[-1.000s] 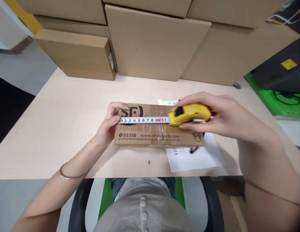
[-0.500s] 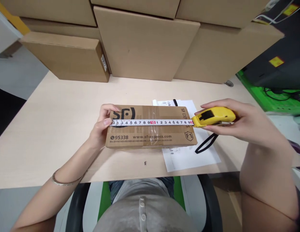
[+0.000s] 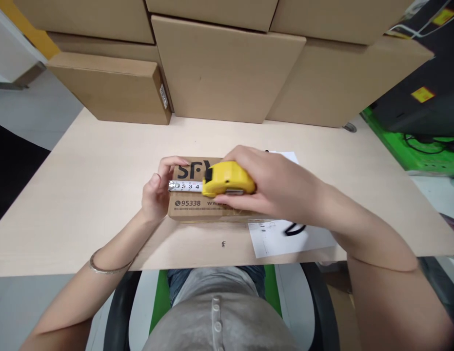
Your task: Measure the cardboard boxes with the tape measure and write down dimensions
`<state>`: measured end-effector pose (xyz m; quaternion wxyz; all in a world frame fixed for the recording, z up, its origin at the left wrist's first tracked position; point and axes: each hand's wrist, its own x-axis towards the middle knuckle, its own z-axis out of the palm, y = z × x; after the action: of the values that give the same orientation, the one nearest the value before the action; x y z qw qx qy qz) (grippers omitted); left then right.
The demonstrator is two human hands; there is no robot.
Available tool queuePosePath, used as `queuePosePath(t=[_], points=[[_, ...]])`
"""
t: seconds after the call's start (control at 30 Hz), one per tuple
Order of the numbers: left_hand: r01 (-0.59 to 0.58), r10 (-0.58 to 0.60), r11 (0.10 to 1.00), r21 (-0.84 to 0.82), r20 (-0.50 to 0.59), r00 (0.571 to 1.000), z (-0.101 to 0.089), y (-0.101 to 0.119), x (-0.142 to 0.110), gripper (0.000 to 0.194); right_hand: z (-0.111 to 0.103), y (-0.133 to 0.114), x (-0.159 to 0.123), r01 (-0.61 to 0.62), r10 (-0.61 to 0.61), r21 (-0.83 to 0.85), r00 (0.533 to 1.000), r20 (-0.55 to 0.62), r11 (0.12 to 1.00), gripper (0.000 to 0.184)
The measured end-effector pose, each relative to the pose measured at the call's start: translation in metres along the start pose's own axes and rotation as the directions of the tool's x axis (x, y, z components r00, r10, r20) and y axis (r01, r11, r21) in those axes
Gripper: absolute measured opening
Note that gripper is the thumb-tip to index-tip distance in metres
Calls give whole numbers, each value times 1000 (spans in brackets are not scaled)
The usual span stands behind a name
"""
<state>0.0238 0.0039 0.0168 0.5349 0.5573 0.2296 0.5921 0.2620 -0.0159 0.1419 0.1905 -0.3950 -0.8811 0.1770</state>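
Observation:
A flat brown SF Express carton [image 3: 192, 207] lies on the pale desk [image 3: 84, 185] in front of me. My left hand [image 3: 157, 192] pinches the hooked end of the white tape blade [image 3: 186, 185] against the carton's left edge. My right hand [image 3: 274, 185] is wrapped round the yellow tape measure case [image 3: 227, 178], which sits over the carton's left half with only a few centimetres of blade showing. A black wrist strap [image 3: 294, 229] trails under my right forearm.
A white printed sheet [image 3: 285, 236] lies under and right of the carton. Large cardboard boxes [image 3: 227, 68] are stacked along the desk's back, with a smaller one [image 3: 109, 87] at left. Green and black equipment [image 3: 424, 126] stands at right. The chair and my lap are below the desk edge.
The tape was first drawn out rightwards to about 20 cm across the carton. It has since retracted, and my right hand has brought the case back left, close to my left hand.

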Motion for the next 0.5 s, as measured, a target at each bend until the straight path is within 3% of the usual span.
queuePosePath(t=[0.1,0.2,0.23,0.3,0.37,0.4,0.43,0.5], points=[[-4,5,1000,-29,36,999,-2,1,-1,55,5,-10,2,36,-36,39,999,-7,999,30],[41,-39,999,-17,119,992,-17,4,-1,52,-2,-5,-23,-74,105,201,983,-150,977,36],[54,-55,999,10,160,986,-24,6,0,52,-5,0,-35,-141,212,285,949,-235,948,36],[68,-91,993,94,267,959,-40,13,2,55,-8,13,-64,-257,466,484,798,-381,836,29],[43,-122,978,206,388,914,-53,22,4,61,-7,27,-91,-295,668,664,616,-417,687,24],[14,-133,965,261,443,886,-58,28,5,65,-5,33,-102,-303,733,728,559,-387,615,25],[-22,-139,951,307,491,860,-61,33,6,68,-2,38,-112,-319,779,774,532,-332,547,28],[-99,-132,924,371,549,826,-63,41,6,73,3,43,-123,-362,823,824,530,-203,436,36]])
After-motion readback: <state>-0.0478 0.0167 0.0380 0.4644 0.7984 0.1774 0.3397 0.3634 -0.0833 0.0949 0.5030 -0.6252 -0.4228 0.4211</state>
